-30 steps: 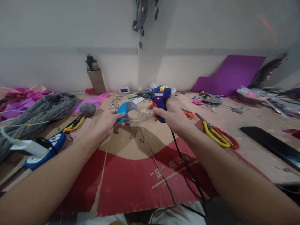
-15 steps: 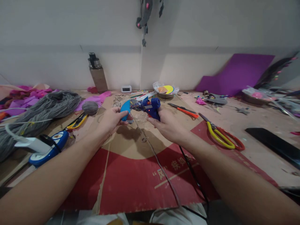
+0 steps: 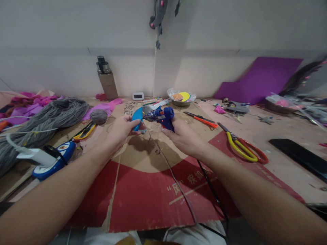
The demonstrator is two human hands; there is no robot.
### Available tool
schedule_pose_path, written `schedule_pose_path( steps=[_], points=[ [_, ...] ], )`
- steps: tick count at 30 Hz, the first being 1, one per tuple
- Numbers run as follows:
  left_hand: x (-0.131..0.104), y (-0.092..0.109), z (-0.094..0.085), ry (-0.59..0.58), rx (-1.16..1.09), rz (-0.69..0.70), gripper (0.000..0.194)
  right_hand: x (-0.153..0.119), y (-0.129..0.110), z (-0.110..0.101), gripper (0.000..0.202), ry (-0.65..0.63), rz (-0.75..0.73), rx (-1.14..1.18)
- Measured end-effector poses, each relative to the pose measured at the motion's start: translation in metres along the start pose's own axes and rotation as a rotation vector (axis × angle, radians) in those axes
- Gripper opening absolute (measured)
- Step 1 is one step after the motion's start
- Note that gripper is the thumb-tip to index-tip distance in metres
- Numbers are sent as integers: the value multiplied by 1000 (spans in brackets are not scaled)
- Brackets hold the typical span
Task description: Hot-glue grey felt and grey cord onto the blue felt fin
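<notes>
My left hand point(image 3: 125, 127) pinches a curved bright-blue piece point(image 3: 137, 117), thin and crescent-like, over the cardboard. In my right hand point(image 3: 182, 133) is a dark-blue hot glue gun point(image 3: 166, 116), its small red light lit. The gun's front end points left and reaches the blue piece; whether its tip touches the piece I cannot tell. From near the blue piece a grey yarn strand point(image 3: 167, 163) with a small curl runs down toward my lap. A black cord point(image 3: 212, 189) hangs below my right forearm.
Red-and-tan cardboard point(image 3: 143, 197) covers the table middle. Scissors point(image 3: 241, 146) and an orange cutter point(image 3: 201, 119) lie right, near a black phone-like slab point(image 3: 297, 154). Left are grey yarn point(image 3: 58, 115), a yarn ball point(image 3: 98, 116), a yellow cutter point(image 3: 85, 132) and a blue power strip point(image 3: 56, 165).
Both hands keep their grips on the blue piece and the glue gun, almost in place. The whole view has shifted very slightly.
</notes>
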State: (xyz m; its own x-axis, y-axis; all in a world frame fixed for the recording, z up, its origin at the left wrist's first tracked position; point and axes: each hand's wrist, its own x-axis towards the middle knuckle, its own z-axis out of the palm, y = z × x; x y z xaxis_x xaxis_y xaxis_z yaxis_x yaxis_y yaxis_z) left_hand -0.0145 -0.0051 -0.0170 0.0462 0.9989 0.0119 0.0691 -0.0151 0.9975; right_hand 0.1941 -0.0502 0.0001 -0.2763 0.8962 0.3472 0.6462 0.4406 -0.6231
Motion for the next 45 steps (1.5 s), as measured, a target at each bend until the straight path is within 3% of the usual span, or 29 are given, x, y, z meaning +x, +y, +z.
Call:
schedule_pose_path(
  steps=[16,23,45],
  points=[
    [1,-2,1,-15,0,-22,6,0,2,0,22,35,12,-24],
    [-3,2,3,-14,5,-31,5,1,4,0,30,15,24,-27],
    [-7,4,5,-34,29,-18,7,2,5,-1,29,86,4,17]
  ],
)
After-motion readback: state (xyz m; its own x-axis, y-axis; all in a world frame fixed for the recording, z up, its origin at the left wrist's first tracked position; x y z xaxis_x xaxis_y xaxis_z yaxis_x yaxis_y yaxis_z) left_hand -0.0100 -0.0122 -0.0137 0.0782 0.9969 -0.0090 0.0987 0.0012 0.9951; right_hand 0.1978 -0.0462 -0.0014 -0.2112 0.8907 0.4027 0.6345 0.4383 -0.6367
